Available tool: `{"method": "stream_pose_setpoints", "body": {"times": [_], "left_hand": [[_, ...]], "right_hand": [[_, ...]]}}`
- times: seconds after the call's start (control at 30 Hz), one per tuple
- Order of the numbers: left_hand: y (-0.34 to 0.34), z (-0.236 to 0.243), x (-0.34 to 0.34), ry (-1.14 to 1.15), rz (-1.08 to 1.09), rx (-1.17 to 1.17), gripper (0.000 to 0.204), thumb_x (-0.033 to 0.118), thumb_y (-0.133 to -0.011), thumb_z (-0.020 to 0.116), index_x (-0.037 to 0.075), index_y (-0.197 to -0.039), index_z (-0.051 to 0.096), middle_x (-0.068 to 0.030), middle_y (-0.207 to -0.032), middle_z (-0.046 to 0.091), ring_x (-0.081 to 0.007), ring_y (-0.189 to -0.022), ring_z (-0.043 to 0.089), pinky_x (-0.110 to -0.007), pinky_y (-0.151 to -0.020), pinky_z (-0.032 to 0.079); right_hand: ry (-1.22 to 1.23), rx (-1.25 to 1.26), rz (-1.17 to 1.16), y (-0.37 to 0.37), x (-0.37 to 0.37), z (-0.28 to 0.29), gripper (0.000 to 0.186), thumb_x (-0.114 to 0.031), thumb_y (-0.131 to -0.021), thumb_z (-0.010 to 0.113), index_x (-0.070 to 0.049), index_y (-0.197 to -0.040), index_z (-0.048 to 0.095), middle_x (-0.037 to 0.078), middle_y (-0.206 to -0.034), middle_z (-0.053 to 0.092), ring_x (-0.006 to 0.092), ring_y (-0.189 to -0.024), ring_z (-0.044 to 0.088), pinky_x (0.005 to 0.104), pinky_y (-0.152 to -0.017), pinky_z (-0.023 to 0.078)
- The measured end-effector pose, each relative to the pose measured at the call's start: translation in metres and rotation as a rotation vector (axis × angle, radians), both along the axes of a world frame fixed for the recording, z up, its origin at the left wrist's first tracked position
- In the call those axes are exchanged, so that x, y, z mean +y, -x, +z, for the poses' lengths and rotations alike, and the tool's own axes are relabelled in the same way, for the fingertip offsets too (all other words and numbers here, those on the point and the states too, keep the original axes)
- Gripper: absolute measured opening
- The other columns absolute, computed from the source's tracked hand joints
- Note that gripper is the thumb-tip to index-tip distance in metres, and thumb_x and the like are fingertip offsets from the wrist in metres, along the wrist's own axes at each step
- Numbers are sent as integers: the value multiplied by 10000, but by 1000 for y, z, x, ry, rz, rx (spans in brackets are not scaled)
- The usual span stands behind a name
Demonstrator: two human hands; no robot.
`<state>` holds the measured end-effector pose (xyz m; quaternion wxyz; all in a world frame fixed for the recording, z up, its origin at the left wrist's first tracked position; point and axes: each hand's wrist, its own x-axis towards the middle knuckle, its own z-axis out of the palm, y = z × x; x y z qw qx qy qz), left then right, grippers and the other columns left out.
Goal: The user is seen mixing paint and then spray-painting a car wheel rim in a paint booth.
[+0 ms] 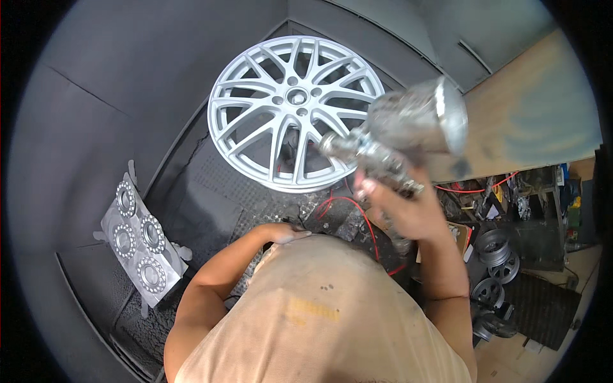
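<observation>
My right hand (412, 207) is wrapped round the handle of a metal spray gun (377, 159). The gun has a large silver paint cup (415, 118) on top and is smeared by motion. Its nozzle points left, in front of the lower right edge of a silver-white car wheel (297, 97). This multi-spoke wheel stands ahead of me with its face turned up toward me; what supports it is hidden. Against the front of my tan shirt (332, 293) lies my left hand (287, 233), fingers stretched out flat, with nothing seen in it.
On the dark left wall, a pale sheet (172, 268) carries several round, ring-edged metal parts. A red hose (371, 231) curves across the floor below the wheel. To the right are a paint-stained board (530, 108), a cluttered shelf (543, 217) and several grey wheels (493, 247).
</observation>
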<state>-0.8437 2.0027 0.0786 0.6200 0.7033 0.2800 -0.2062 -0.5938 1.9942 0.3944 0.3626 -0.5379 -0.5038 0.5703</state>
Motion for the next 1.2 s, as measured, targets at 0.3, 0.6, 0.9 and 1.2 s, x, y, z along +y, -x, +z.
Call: {"method": "stream_pose_setpoints", "body": {"times": [0.3,0.6,0.9,1.2], "left_hand": [[-12,-47,7,885,1660,-319,403,184,-1000,429,-45,-1327,482,-159,-1336,528,-286,-1171,599,-427,-1045,511],[-58,-15,15,887,1917,-370,336,129,-963,465,14,-1275,517,-129,-1311,552,-284,-1207,573,-421,-1059,503],[-58,-45,14,874,2009,-444,341,164,-954,489,3,-1251,531,-149,-1287,573,-301,-1170,607,-431,-1038,511],[-53,-36,14,952,2017,-461,310,211,-957,516,23,-1198,566,-137,-1190,585,-296,-1110,622,-414,-993,529]], "right_hand": [[-154,-153,-263,-51,-7,42,191,-186,-969,684,-16,-1053,670,9,-817,671,65,-672,578,223,-563,448],[35,-254,-370,-66,-49,39,219,-173,-945,724,1,-1075,700,2,-797,674,60,-687,575,233,-604,449],[-41,-432,-513,-97,-63,32,206,-197,-957,675,-1,-898,665,1,-683,617,55,-577,549,222,-521,426],[-130,-538,-511,-101,-38,23,221,-134,-949,675,19,-1108,688,-8,-722,616,62,-584,530,245,-521,425]]}}
